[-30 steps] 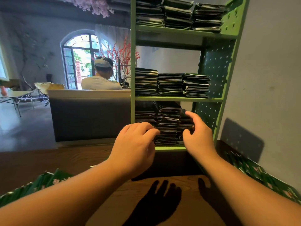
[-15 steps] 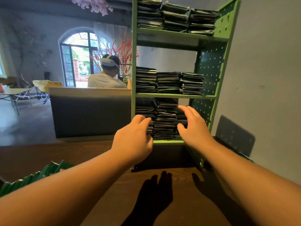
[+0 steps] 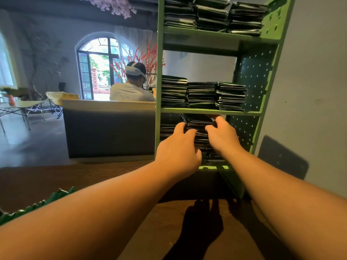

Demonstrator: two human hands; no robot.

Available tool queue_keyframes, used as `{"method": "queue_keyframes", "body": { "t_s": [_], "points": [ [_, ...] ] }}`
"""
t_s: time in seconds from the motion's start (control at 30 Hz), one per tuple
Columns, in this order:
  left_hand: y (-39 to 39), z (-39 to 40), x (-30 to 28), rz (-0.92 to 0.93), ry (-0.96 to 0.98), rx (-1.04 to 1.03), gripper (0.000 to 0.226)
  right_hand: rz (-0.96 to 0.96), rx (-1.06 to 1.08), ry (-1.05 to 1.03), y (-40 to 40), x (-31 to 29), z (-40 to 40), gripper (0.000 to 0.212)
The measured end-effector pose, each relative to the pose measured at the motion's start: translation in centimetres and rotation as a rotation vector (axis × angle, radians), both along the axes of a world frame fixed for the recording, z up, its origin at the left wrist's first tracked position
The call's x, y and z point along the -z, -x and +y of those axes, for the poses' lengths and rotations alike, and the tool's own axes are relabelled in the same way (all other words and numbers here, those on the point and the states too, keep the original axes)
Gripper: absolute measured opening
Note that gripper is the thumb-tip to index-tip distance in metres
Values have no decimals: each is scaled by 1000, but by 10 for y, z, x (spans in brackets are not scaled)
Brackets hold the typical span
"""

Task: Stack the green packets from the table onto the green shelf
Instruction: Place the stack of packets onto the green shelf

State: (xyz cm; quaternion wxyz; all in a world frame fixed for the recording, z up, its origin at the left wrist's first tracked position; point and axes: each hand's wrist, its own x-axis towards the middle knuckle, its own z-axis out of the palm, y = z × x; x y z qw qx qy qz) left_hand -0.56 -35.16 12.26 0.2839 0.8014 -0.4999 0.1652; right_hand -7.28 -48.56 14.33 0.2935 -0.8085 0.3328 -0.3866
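Leftmost, a row of green packets lay on the brown table, well apart from both hands. Behind a grey counter one person sat facing away. The green shelf showed three tiers: three dark stacks on the top tier, three on the middle tier, and three in the bottom tier, the rightmost mostly hidden. Two hands reached into that bottom tier. The left hand had its fingers curled onto the left edge of the middle stack, near its top. The right hand pressed its thumb to the stack's front and hooked its fingers over the top right, so the upper packets sat pinched between the two hands, directly under the middle board. Two hand shadows fell on the table below.
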Motion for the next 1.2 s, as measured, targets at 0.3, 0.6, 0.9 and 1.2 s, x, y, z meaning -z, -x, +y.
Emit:
{"method": "queue_keyframes", "body": {
  "t_s": [0.3,0.6,0.9,1.2],
  "points": [
    [-10,-10,-4,54,18,27,59,-152,-20,-17,-1,-1,0,5],
    [-9,-10,-3,89,51,78,71,-328,63,14,-11,12,-9,20],
    [-10,-6,-5,-32,-31,80,73,-396,69,33,-9,15,1,4],
    [-8,6,4,-139,-19,129,46,-400,57,11,3,24,3,38]
  ]
}}
